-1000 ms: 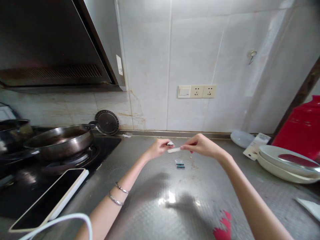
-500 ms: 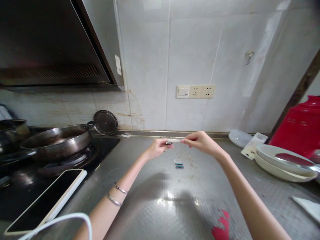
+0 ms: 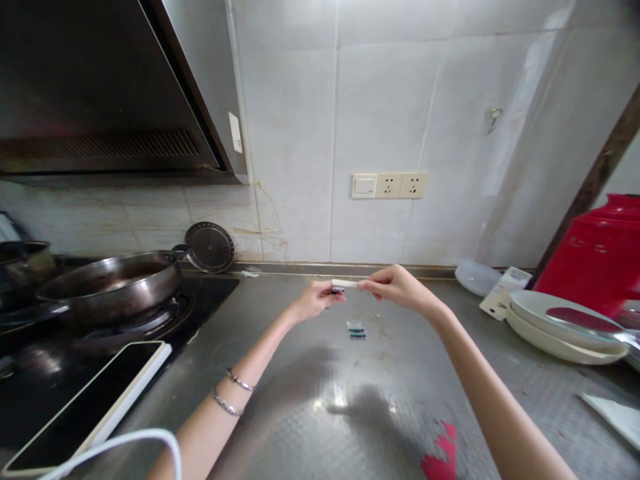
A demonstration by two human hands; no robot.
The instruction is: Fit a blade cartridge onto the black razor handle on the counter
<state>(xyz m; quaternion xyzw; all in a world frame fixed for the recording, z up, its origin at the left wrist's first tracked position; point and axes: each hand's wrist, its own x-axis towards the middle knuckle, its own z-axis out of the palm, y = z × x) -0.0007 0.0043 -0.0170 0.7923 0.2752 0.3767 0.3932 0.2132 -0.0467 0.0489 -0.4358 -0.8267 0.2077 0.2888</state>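
1. White strip point(image 3: 346, 285): short, slim, straight, plain matte white, no markings readable at this size. Roughly level, in the air above the counter, spanning the gap between the two hands.
2. Small dark piece point(image 3: 339, 291): black with bright silvery or white flecks, much shorter than the strip. Sits right under the strip's left end; contact between them can't be confirmed. Fine detail too small to read.
3. Right hand point(image 3: 397, 290): thumb and forefinger pinched on the strip's right end.
4. Left hand point(image 3: 313, 302): fingers closed on the dark piece; whether they also grip the strip, can't tell.
5. Clear case point(image 3: 357, 331): small, see-through, dark green bars inside. Flat on the counter, below the hands in view.
6. Counter point(image 3: 300, 393): grey metal, textured, shiny. Ragged red patch point(image 3: 443, 453) at the near side.
7. Further out: phone point(image 3: 90, 407) and steel pan point(image 3: 115, 283) to the left, stacked plates point(image 3: 555, 337) to the right.
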